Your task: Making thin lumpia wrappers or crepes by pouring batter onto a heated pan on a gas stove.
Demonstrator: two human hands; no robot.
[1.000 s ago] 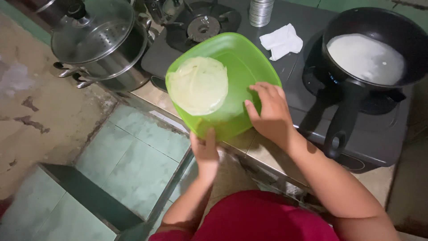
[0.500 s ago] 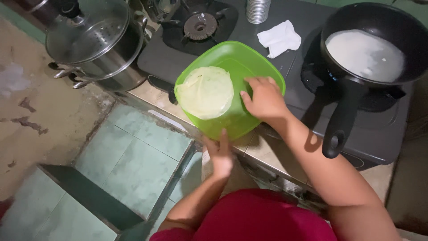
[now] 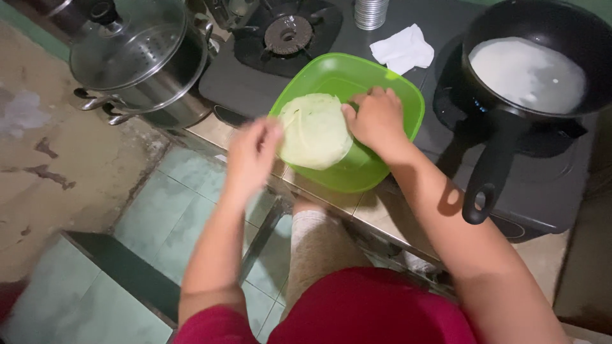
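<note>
Green plate, thin crepe: handling w/ both hands

Pale yellow-green thin round crepe (image 3: pixel 315 130) lies in the square lime-green plastic plate (image 3: pixel 395 95), toward its left half, near edge lapping up onto the plate's rim. Plate sits on the counter edge, just in front of the black gas stove burner (image 3: pixel 288 34).

Right hand (image 3: pixel 377 120) is on the crepe's right edge, fingers curled down and pinching or pressing it; can't tell which, knuckles hide the tips. Left hand (image 3: pixel 252 156) is at the plate's left rim, blurred, fingers loosely spread, holding nothing I can make out; whether it touches the crepe's edge can't be told.

To do this well, in my judgement:
- Crepe looks soft & very thin, so it'd likely tear if pulled from one spot. Lift or fold w/ flat fingertips, both sides evenly.
- Plate hangs close to the counter's edge; steady it w/ one hand so it doesn't tip off.
- Keep the right forearm clear of the black frying pan's handle (image 3: pixel 488 181), which sticks out just beside the elbow; a knock could spill the white batter (image 3: pixel 526 73) in the pan.

Also about: steel pot w/ glass lid (image 3: pixel 137 54) to the left, white folded cloth (image 3: pixel 401 48) behind the plate, ribbed metal cup (image 3: pixel 371 13) at the back.
</note>
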